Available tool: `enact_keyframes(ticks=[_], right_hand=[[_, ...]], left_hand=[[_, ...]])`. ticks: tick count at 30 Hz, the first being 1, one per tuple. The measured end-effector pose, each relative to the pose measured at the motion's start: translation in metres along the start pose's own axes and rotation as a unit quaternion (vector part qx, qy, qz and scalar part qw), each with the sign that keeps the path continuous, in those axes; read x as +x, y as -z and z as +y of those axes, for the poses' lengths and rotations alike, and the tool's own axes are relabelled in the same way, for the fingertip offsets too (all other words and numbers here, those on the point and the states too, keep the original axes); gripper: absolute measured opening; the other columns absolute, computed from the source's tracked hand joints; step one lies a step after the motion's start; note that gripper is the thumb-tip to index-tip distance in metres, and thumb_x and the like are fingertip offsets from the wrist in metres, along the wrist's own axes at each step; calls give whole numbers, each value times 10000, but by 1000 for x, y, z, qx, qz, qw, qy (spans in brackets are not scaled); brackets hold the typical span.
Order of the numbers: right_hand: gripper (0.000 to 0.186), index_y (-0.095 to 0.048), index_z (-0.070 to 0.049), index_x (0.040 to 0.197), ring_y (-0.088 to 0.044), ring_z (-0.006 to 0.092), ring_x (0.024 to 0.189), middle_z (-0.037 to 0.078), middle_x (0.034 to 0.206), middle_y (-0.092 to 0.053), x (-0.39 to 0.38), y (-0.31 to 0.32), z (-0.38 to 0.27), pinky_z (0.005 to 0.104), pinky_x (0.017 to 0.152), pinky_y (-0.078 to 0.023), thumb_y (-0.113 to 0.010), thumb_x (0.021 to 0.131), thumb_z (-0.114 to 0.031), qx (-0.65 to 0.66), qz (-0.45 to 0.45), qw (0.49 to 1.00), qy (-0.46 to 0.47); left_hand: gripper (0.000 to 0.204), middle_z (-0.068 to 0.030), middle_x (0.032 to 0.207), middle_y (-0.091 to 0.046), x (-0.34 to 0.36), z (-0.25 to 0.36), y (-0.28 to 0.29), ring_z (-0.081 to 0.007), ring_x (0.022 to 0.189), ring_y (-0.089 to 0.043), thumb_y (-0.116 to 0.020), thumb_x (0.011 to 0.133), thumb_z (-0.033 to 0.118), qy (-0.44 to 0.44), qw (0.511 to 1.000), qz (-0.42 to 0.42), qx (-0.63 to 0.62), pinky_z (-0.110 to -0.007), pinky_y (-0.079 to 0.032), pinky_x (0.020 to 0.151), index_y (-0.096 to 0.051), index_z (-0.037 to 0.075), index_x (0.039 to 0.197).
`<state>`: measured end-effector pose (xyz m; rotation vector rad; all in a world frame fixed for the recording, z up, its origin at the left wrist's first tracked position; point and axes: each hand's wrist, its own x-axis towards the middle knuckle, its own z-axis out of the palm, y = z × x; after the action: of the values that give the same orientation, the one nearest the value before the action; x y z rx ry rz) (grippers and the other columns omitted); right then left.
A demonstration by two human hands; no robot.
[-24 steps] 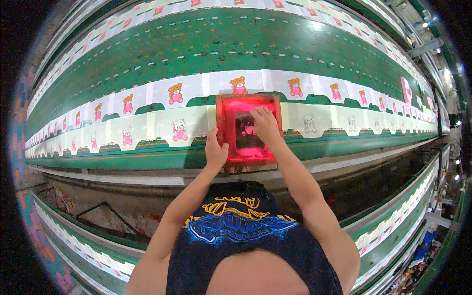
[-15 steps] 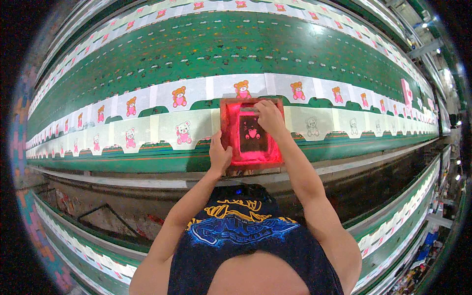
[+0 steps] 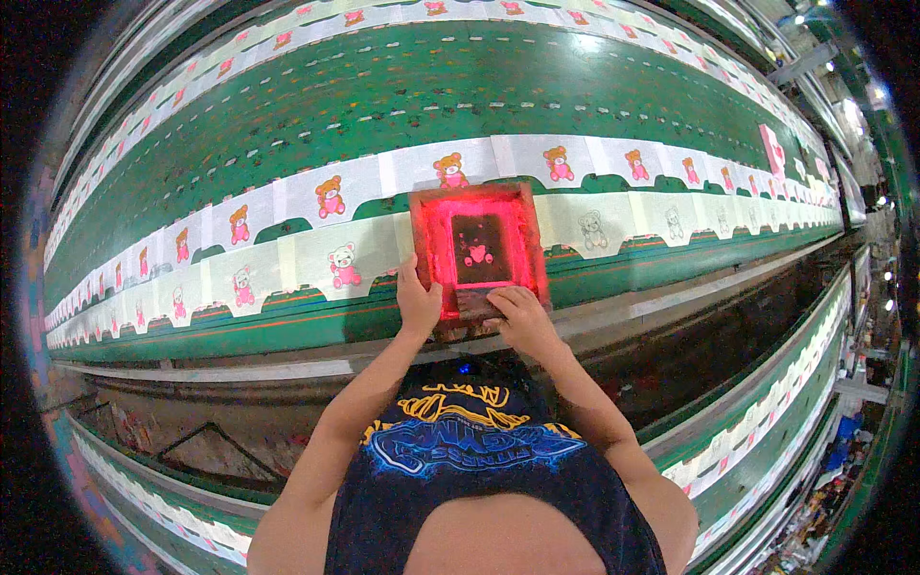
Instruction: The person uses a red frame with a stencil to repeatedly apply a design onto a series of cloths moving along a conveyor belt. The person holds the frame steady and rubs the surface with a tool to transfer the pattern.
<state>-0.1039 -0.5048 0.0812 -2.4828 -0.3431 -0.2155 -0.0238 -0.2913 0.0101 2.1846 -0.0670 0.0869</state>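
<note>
A wooden screen frame, stained bright red and pink, lies on the near row of pale fabric pieces. Its mesh shows a dark window with pink bear shapes. My left hand grips the frame's left side. My right hand is closed on a squeegee at the near end of the screen. Left of the frame the pieces carry bears with outlines and pink; to the right, outlines alone show. The row behind carries brown bears with pink hearts.
The long green printing table stretches left and right, with more printed pieces along its far edge. Pink blocks stand at the right. A dark gap with a metal rail lies nearer me, and other green tables with white pieces sit low at either side.
My right hand has moved from the far end of the screen down to the near end, drawing the squeegee toward me. My left hand stays on the frame; the view has shifted slightly.
</note>
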Motion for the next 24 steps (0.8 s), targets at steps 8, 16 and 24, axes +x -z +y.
enact_keyframes(ticks=[8, 16, 24], right_hand=[[323, -669, 13, 1077, -632, 375, 946, 190, 1003, -654, -12, -2, 76, 454, 849, -511, -693, 928, -272, 56, 166, 943, -282], [305, -673, 56, 1075, -626, 332, 882, 176, 947, -633, -34, 42, 117, 408, 796, -507, -683, 928, -211, 70, 241, 932, -263], [308, -675, 39, 1092, -620, 359, 928, 196, 990, -632, -66, 142, 219, 436, 822, -498, -662, 945, -230, 63, 205, 935, -282]], left_hand=[[653, -243, 1369, -534, 1, 3, -2, -404, 1301, -500, -684, 759, -2, 27, 1000, 9, -10, -443, -387, 1122, -479, -46, 1378], [676, -253, 1377, -542, -8, 57, -53, -401, 1301, -518, -665, 751, -19, -28, 997, 54, -54, -435, -396, 1123, -468, -64, 1396], [681, -249, 1393, -520, -18, 132, -177, -408, 1313, -493, -651, 735, -18, -18, 996, 51, -66, -438, -390, 1129, -468, -63, 1389]])
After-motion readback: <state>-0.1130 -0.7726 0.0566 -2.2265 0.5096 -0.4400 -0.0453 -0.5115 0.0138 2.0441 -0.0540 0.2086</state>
